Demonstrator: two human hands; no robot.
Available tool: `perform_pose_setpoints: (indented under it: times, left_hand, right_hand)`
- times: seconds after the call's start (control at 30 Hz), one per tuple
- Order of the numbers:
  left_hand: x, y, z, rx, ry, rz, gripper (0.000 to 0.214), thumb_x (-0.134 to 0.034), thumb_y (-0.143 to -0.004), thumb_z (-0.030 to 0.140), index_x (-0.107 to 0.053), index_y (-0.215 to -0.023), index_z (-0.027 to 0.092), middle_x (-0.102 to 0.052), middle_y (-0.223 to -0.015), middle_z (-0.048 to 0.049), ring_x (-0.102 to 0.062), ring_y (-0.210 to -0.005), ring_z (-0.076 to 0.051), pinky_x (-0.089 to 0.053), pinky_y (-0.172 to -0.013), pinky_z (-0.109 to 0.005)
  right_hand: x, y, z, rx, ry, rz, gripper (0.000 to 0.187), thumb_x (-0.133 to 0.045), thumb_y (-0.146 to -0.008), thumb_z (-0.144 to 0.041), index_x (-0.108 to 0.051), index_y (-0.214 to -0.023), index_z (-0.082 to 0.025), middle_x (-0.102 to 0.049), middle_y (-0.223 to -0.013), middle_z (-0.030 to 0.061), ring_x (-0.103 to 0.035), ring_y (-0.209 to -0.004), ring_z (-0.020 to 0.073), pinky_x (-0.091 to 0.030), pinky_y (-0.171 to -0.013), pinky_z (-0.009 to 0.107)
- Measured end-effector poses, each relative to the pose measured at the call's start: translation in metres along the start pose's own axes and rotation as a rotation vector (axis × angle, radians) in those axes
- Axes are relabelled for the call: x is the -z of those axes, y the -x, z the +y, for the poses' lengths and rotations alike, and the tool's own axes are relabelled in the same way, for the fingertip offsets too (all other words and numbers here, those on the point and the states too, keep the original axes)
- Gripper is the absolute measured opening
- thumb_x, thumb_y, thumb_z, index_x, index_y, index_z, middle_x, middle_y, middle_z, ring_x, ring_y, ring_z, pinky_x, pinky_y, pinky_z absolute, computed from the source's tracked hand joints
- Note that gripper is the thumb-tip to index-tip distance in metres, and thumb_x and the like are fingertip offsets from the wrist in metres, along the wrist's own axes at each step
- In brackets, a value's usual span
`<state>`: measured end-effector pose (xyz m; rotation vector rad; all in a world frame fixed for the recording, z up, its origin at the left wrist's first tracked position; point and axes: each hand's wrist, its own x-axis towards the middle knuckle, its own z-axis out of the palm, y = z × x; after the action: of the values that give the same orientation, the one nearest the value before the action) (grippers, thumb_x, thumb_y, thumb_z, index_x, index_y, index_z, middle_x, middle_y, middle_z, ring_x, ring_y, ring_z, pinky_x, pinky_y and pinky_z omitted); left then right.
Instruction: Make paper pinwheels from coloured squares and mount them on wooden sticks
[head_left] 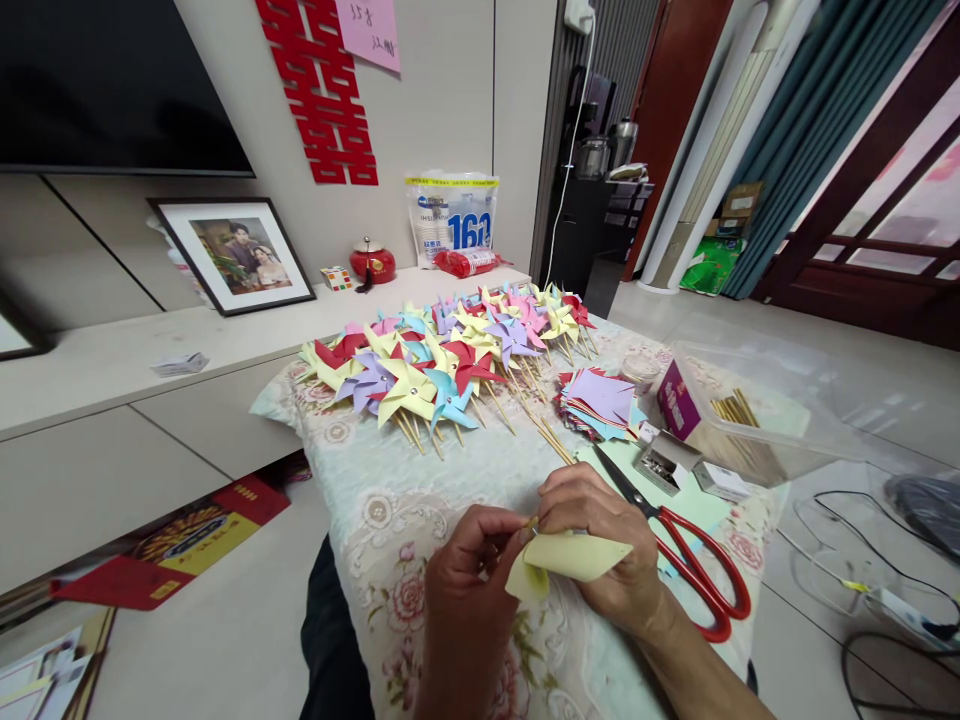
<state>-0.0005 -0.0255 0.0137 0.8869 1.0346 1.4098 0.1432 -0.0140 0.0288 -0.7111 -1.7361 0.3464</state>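
Near the front of the cloth-covered table, both hands pinch a pale yellow paper pinwheel [581,557] with curled blades. My left hand [472,580] is closed on its left side, thumb and index finger at the centre. My right hand [600,530] curls over the top and right of it, closed, with fingertips meeting those of the left. A small shiny bit, perhaps a pin, shows between the fingertips; the fingers hide most of it. Scissors [679,535] with red handles lie just right of my right hand, on pale green paper sheets [701,510].
Finished pinwheels [409,390] on sticks crowd the table's far side. Cut paper squares [600,400] are stacked behind the scissors. An open small box [666,462] holds metal pieces, and a clear plastic bin [780,445] holds sticks. Cables [862,580] lie on the floor at right.
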Motion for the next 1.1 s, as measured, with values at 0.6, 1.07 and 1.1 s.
perform_pose_setpoints:
  times: [0.6, 1.07, 1.1]
  left_hand:
    - [-0.003, 0.006, -0.010, -0.182, -0.019, 0.004, 0.002, -0.075, -0.077, 0.022, -0.074, -0.076, 0.021, -0.063, -0.072, 0.0006, -0.052, -0.062, -0.013, -0.040, -0.058, -0.024]
    - [-0.005, 0.010, 0.002, -0.242, -0.105, -0.005, 0.004, -0.078, -0.074, 0.024, -0.076, -0.075, 0.022, -0.066, -0.074, -0.0006, -0.057, -0.065, -0.014, -0.043, -0.059, -0.023]
    - [-0.004, 0.011, 0.003, -0.235, -0.111, -0.008, 0.006, -0.078, -0.074, 0.027, -0.075, -0.075, 0.021, -0.066, -0.073, -0.0011, -0.057, -0.065, -0.014, -0.044, -0.059, -0.024]
  right_hand:
    - [0.001, 0.001, -0.005, 0.016, 0.011, -0.007, 0.018, -0.059, -0.081, -0.005, -0.067, -0.090, -0.019, -0.070, -0.082, 0.0067, -0.063, -0.082, 0.0228, -0.052, -0.077, 0.044]
    - [0.000, 0.002, -0.005, 0.013, 0.001, 0.026, 0.007, -0.060, -0.089, -0.016, -0.066, -0.092, -0.020, -0.069, -0.080, 0.0064, -0.064, -0.081, 0.0235, -0.052, -0.076, 0.044]
    - [0.000, 0.001, -0.006, 0.026, -0.004, 0.025, 0.006, -0.060, -0.090, -0.018, -0.066, -0.093, -0.020, -0.069, -0.080, 0.0066, -0.064, -0.079, 0.0231, -0.052, -0.076, 0.044]
